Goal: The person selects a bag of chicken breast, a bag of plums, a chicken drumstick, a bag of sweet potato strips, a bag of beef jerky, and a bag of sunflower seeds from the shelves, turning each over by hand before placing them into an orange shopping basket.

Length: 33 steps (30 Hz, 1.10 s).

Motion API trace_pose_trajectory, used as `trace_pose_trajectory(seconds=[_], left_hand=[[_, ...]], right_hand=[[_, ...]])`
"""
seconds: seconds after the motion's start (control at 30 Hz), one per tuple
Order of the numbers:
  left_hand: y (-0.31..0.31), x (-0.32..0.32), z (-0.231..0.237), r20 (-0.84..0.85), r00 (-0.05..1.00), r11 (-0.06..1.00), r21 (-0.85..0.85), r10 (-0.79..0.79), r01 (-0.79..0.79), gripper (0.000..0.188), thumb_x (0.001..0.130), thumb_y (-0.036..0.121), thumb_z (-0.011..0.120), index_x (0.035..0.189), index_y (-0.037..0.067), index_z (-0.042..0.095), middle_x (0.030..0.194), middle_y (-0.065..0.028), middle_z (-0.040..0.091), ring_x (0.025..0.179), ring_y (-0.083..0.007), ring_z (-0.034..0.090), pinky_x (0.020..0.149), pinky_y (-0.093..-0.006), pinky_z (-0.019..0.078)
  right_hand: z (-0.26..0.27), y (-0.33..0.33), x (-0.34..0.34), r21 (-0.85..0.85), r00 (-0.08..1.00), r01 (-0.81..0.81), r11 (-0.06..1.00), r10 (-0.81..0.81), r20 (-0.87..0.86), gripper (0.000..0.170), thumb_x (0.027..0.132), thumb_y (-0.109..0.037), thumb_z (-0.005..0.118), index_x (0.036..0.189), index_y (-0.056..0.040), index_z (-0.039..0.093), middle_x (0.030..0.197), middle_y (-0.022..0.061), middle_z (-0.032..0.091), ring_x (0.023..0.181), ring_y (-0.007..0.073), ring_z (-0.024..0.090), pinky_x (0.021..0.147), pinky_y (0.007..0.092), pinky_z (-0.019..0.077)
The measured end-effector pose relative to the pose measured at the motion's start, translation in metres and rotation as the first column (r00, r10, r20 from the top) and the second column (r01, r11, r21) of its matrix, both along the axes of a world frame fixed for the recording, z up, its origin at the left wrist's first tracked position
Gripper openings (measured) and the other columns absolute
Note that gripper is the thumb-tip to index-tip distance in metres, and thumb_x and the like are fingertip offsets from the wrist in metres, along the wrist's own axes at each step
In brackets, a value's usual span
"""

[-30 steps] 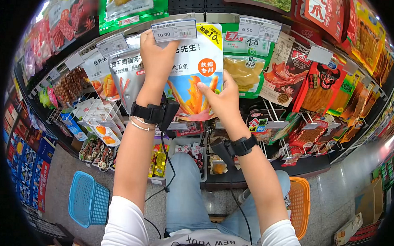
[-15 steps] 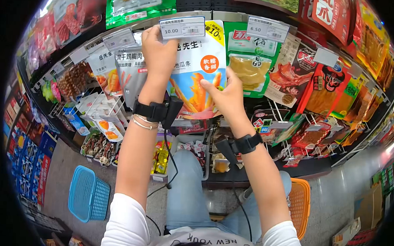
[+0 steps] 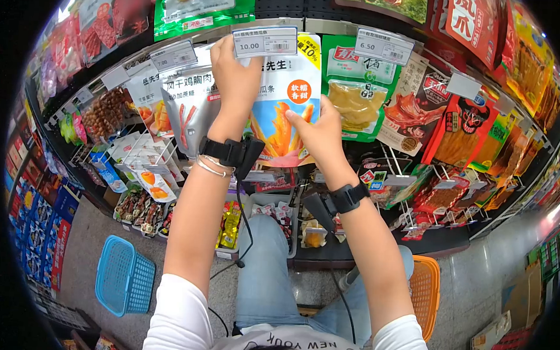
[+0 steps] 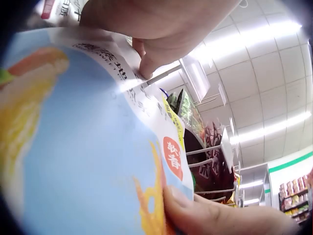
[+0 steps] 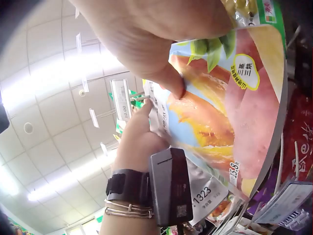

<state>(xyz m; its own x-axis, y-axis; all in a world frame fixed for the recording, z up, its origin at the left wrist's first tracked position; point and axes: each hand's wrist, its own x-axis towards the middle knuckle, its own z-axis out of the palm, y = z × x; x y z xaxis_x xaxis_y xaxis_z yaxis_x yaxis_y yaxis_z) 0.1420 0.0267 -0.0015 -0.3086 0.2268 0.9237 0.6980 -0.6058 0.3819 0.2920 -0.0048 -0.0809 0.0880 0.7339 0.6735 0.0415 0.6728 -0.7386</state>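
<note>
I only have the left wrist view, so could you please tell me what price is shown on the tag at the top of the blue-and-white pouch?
Observer: In the head view, the price tag at the top of the pouch reads 10.00.
Operator: Thank you; whose thumb is on the front of the pouch, low in my picture?
Observer: It belongs to the person's right hand, which the head view shows at the pouch's right edge.
Operator: May I also ask what stands on the floor to the person's left?
Observer: A blue basket, seen only in the head view.
</note>
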Motion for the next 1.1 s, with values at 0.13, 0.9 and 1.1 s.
trace_pose_trajectory(seconds=[0.13, 0.9, 1.1], left_hand=[[-0.005, 0.007, -0.022, -0.107, 0.992, 0.995, 0.089, 0.059, -0.050, 0.039, 0.073, 0.017, 0.072, 0.105, -0.002, 0.059, 0.128, -0.0214, 0.042, 0.120, -0.0373, 0.042, 0.099, -0.0413, 0.0361], [0.017, 0.028, -0.066, -0.427, 0.888, 0.978, -0.040, 0.169, -0.205, 0.050, 0.077, 0.004, 0.059, 0.125, 0.018, 0.057, 0.139, -0.0285, 0.033, 0.121, -0.0478, 0.033, 0.103, -0.0510, 0.0276], [-0.037, 0.040, -0.084, -0.164, 0.981, 0.991, -0.101, -0.100, 0.084, 0.033, 0.079, -0.001, 0.052, 0.108, 0.009, 0.064, 0.122, -0.0212, 0.053, 0.101, -0.0304, 0.058, 0.087, -0.0390, 0.0452]], right_hand=[[0.007, 0.003, -0.005, 0.020, 0.974, 0.174, 0.985, -0.175, 0.146, 0.037, 0.069, -0.008, 0.074, 0.097, 0.0023, 0.052, 0.088, 0.0203, 0.065, 0.083, 0.0350, 0.065, 0.072, 0.0388, 0.0504], [-0.021, 0.036, -0.028, 0.112, 0.880, 0.366, 0.924, -0.382, 0.283, 0.050, 0.081, -0.004, 0.055, 0.122, 0.0169, 0.035, 0.109, 0.0329, 0.054, 0.103, 0.0450, 0.053, 0.087, 0.0432, 0.0444], [-0.022, -0.024, -0.012, 0.014, 0.952, 0.236, 0.972, -0.234, 0.200, 0.034, 0.080, 0.001, 0.054, 0.114, 0.0039, 0.052, 0.103, 0.0281, 0.058, 0.094, 0.0430, 0.056, 0.081, 0.0457, 0.0463]])
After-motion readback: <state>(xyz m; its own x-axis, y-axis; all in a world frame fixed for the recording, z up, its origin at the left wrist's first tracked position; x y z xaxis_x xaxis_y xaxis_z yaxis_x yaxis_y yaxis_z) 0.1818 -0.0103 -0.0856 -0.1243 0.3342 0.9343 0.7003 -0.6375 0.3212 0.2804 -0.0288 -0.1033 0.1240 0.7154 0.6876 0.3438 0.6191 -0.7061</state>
